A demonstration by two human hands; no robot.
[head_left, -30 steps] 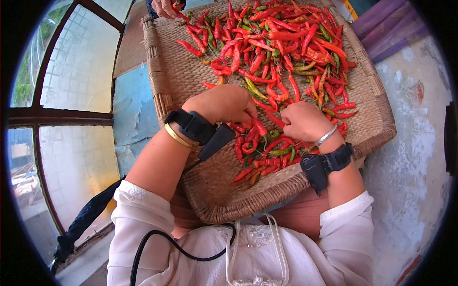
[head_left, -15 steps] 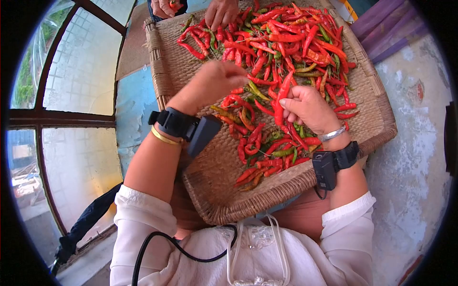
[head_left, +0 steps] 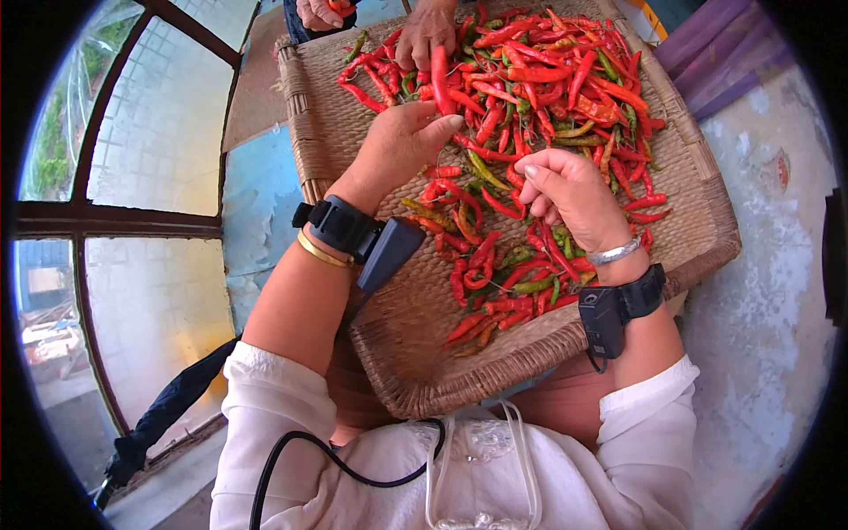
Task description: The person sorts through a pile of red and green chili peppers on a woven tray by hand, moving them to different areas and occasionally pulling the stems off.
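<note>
A large woven basket tray [head_left: 397,362] holds a heap of chili peppers [head_left: 565,79], mostly red with some green and brownish ones. My left hand [head_left: 397,150] is over the left part of the tray, closed on a long red chili pepper [head_left: 441,81] that points away from me. My right hand [head_left: 570,199] hovers over the near part of the heap, thumb and fingers pinched together. Whatever sits in that pinch, if anything, is too small to make out. Below it lies a smaller group of chili peppers [head_left: 521,305].
Another person's hand [head_left: 427,34] reaches into the far side of the tray; their other hand [head_left: 320,12] holds something red. A window [head_left: 146,132] stands at left, with a dark folded umbrella [head_left: 172,402] below. A purple cloth [head_left: 724,53] hangs at far right.
The long red chili pepper has passed from my right hand to my left. My right hand stays nearly in place. The other person's hand has shifted slightly over the heap.
</note>
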